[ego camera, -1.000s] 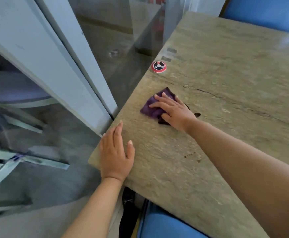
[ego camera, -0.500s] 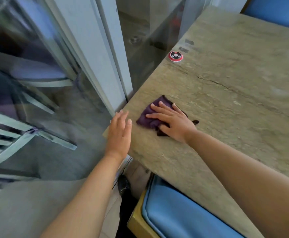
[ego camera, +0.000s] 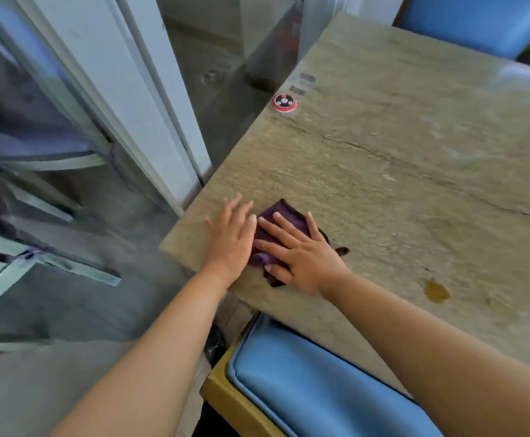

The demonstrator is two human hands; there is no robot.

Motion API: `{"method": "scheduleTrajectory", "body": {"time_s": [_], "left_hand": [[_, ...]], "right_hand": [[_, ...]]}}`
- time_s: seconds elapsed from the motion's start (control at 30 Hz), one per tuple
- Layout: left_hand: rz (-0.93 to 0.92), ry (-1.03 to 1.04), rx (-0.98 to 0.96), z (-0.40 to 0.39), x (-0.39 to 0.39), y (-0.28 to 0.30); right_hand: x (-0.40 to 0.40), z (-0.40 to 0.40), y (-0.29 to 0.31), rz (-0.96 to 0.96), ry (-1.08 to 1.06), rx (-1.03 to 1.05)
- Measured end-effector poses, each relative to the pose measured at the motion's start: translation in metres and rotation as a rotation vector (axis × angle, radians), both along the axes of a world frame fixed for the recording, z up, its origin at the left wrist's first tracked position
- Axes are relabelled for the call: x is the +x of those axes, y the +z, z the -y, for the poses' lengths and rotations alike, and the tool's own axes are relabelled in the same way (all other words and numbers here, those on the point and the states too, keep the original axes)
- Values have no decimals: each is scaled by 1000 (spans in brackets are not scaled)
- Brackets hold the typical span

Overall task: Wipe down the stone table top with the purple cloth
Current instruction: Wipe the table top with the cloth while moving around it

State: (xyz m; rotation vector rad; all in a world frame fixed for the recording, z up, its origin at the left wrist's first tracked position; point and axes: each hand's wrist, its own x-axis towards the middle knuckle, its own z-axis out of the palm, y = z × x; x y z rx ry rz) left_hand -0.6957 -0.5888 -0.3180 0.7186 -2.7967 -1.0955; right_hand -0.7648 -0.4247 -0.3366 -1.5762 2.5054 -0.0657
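The purple cloth (ego camera: pixel 284 214) lies bunched near the stone table top's (ego camera: pixel 399 146) near left corner. My right hand (ego camera: pixel 301 253) presses flat on the cloth with its fingers spread and straight. My left hand (ego camera: pixel 230 238) lies flat on the stone just left of the cloth, at the table's corner, its fingers straight and its thumb side touching the cloth's edge. Most of the cloth is hidden under my right hand.
A round red and black call button (ego camera: pixel 283 102) sits near the table's left edge. A brown spill stain (ego camera: pixel 435 291) marks the stone to the right of my right arm. Blue chair seats stand at the near edge (ego camera: pixel 314 383) and far right (ego camera: pixel 478 20). A glass wall (ego camera: pixel 68 152) runs along the left.
My right hand has drawn the cloth toward the table's near left corner. My left hand has come forward and right, from the table's edge onto the stone beside the cloth.
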Motion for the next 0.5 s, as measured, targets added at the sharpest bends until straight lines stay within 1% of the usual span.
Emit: {"method": "scheduleTrajectory", "body": {"time_s": [0.07, 0.13, 0.2, 0.27, 0.3, 0.33, 0.37, 0.4, 0.5], "left_hand": [[199, -139, -154, -18, -13, -3], [366, -242, -320, -31, -21, -7], [439, -302, -409, -36, -23, -12], [452, -309, -393, -35, -23, -13], [450, -307, -372, -34, -23, -12], [451, -305, -353, -34, -24, -10], [452, -305, -338, -34, -25, -9], [450, -301, -320, -33, -26, -7], [408, -259, -210, -30, -27, -4]], "right_hand": [[-21, -23, 0, -8, -197, 4], [-44, -51, 1, 15, -439, 0], [-60, -75, 3, 54, -720, -8], [-61, -80, 6, 100, -949, -15], [-54, -74, 9, 127, -1002, -3], [-43, -64, 11, 148, -1003, 16], [-28, -53, 11, 161, -951, 31], [-12, -43, 12, 164, -852, 35], [36, -31, 8, 124, -427, 12]]}}
